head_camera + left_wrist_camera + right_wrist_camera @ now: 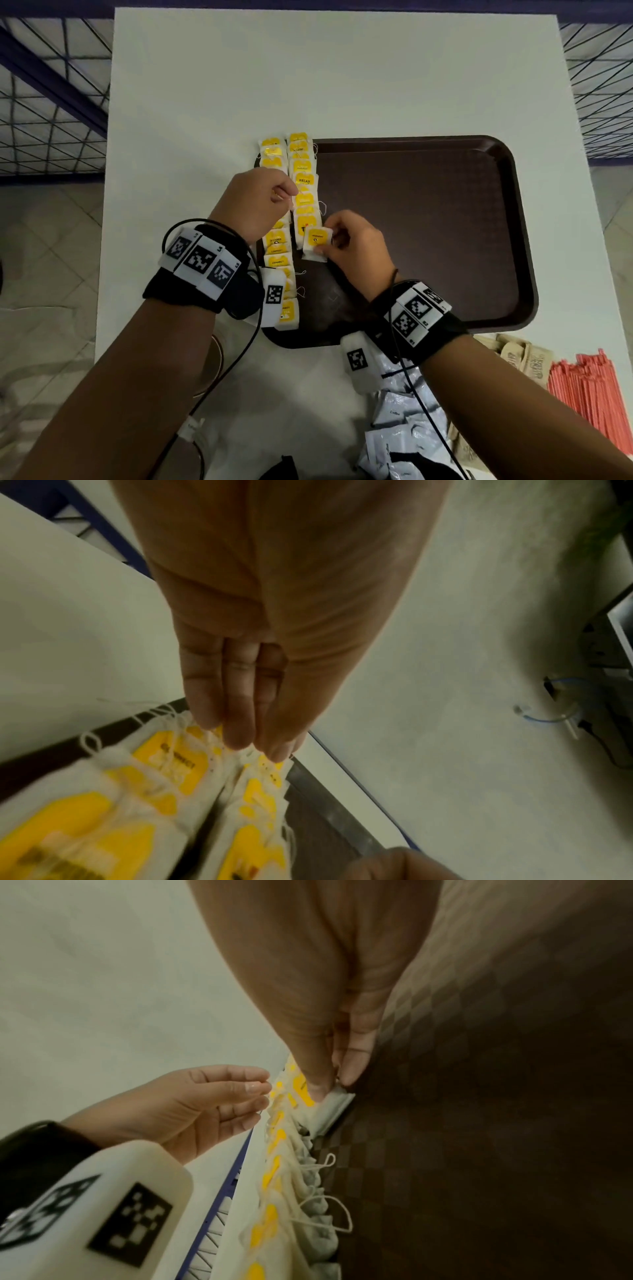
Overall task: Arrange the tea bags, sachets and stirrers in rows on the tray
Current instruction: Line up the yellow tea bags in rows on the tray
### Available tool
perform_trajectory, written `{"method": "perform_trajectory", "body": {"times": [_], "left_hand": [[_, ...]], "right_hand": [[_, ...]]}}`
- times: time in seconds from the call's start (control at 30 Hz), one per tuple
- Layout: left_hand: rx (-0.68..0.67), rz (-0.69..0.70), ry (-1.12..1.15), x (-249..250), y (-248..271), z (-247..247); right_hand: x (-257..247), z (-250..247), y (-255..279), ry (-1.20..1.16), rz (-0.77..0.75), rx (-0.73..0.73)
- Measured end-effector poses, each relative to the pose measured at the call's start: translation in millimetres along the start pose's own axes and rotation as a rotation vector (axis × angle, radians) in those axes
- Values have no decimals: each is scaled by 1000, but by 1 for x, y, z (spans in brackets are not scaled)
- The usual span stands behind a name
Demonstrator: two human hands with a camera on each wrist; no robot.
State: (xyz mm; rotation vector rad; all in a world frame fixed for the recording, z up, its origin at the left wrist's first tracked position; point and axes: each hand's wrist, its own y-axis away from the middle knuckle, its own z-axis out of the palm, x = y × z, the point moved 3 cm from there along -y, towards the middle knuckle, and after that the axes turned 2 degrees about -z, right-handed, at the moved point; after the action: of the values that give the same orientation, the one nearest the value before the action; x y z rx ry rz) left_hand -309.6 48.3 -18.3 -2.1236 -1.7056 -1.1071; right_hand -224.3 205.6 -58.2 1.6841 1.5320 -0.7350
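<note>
Two rows of yellow-and-white tea bags (303,168) run along the left side of the brown tray (445,240). My right hand (329,241) pinches one more tea bag (317,241) between thumb and forefinger at the near end of the second row, just over the tray. The right wrist view shows that pinch (330,1088) on the bag's white edge (337,1104). My left hand (291,198) hovers over the first row, its straight fingers (240,731) touching the tops of the tea bags (164,767). It holds nothing that I can see.
On the white table (342,68), near right of the tray, lie grey-white sachets (404,428), brown sachets (527,359) and a bundle of red stirrers (589,394). Wire mesh panels flank the table. Cables trail from both wrists.
</note>
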Motion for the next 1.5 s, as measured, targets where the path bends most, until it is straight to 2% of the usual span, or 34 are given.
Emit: {"method": "perform_trajectory", "body": {"times": [0.07, 0.27, 0.43, 0.6, 0.77, 0.83, 0.93, 1.03, 1.13, 1.27, 1.4, 1.5], "left_hand": [[2, -29, 31, 1, 4, 1], [62, -117, 101, 4, 27, 19], [121, -133, 140, 6, 48, 34], [131, -133, 203, 6, 55, 41], [131, -157, 249, 5, 59, 44], [149, -154, 235, 5, 60, 44], [201, -123, 255, 5, 57, 40], [240, -96, 253, 2, 47, 35], [264, -91, 242, 0, 35, 28], [259, -103, 216, 0, 24, 21], [256, -80, 154, 2, 13, 18], [260, -84, 144, 1, 8, 17]], "right_hand": [[2, 1, -1, -55, 27, 45], [6, 5, 4, -31, -44, 106], [8, 10, 11, -53, -23, 30], [7, 9, 11, -60, -35, 121], [3, 11, 5, -54, -63, 40], [3, 10, 3, -52, -61, 61], [2, 3, -4, -74, -14, 132], [0, 5, -16, -134, 47, 97], [-4, 9, -27, -155, 39, 52], [-4, 4, -39, -139, 54, 120], [-5, 10, -51, -161, 48, 69], [-4, 9, -57, -145, 40, 101]]}}
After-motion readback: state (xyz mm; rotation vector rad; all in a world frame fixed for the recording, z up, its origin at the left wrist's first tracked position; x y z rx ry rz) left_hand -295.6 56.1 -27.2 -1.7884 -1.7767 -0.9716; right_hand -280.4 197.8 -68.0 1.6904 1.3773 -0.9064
